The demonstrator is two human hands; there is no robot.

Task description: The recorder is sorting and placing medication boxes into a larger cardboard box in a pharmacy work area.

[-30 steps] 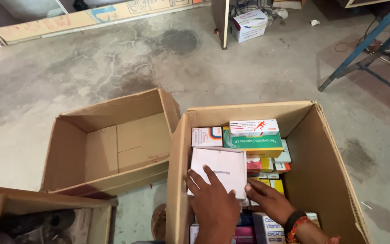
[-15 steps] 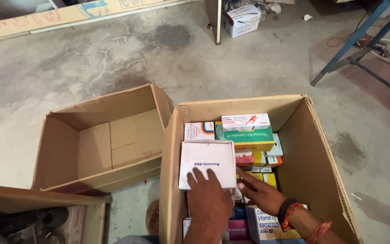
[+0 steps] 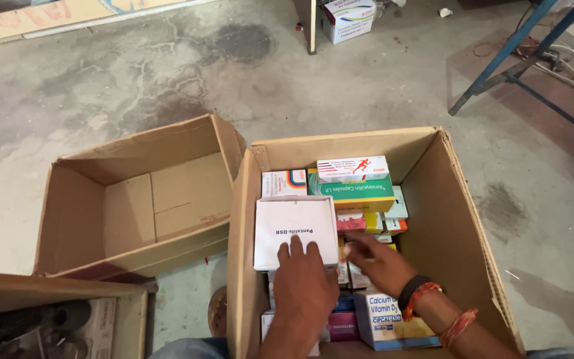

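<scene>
The white medicine carton (image 3: 295, 230) lies atop the packs by the left wall of the cardboard box (image 3: 463, 219); the left hand (image 3: 305, 282) rests flat on it, fingers spread, while the right hand (image 3: 377, 262), loosely open, touches the small packs (image 3: 367, 223) beside it.

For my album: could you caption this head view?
Left hand on a white box, right hand among packets in a carton.

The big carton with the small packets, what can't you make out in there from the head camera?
- Packets under the left hand and white box: hidden.
- Right hand: blurred by motion, grip unclear.
- Carton near end: cut off by the bottom edge.
</scene>
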